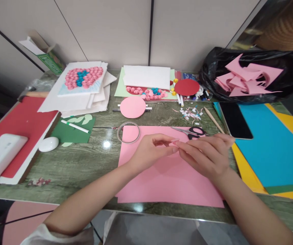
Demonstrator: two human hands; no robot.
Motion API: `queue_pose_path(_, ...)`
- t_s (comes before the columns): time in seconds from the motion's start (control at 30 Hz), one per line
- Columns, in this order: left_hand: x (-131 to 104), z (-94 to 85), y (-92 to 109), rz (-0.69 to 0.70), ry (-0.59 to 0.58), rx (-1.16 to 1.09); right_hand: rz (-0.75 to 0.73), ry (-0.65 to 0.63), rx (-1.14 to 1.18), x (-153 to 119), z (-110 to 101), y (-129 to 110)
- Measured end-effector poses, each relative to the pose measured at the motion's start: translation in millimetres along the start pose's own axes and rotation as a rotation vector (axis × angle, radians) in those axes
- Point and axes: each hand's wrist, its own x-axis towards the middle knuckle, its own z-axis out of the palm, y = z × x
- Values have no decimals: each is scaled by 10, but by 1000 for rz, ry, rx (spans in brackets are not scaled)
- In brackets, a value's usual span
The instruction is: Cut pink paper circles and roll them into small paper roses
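Above a sheet of pink paper [162, 183], my two hands meet over a small pink paper piece [173, 144]. The thumb and fingers of my left hand [151, 148] pinch it from the left. My right hand [207, 154] has its fingertips closed on the same piece from the right, so much of it is hidden. Black-handled scissors [191, 131] lie just behind my right hand, at the sheet's far edge. A roll of tape [128, 132] rests on the sheet's far left corner. Beyond it lies a pink paper oval [133, 107] across some pens.
Right: blue paper [271, 146], a phone [235, 120], a wooden stick [214, 119], a black bag [213, 68] of pink scraps. Back: a red oval [186, 87], paper snippets [191, 114]. Left: a rosette picture [83, 78], green paper [72, 132], a white case [3, 156].
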Motion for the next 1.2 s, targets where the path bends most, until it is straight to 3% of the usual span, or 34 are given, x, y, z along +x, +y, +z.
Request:
queue_pose_path(0.33, -9, -9, 60, 14, 46, 177, -11, -37, -7, -4, -28, 10)
queue_pose_path(0.8, -48, 66, 20, 221, 165, 427, 13, -51, -89, 101, -32, -30)
queue_pose_path(1.2, -65, 52, -22, 298, 143, 424, 47, -30, -130, 119, -13, -57)
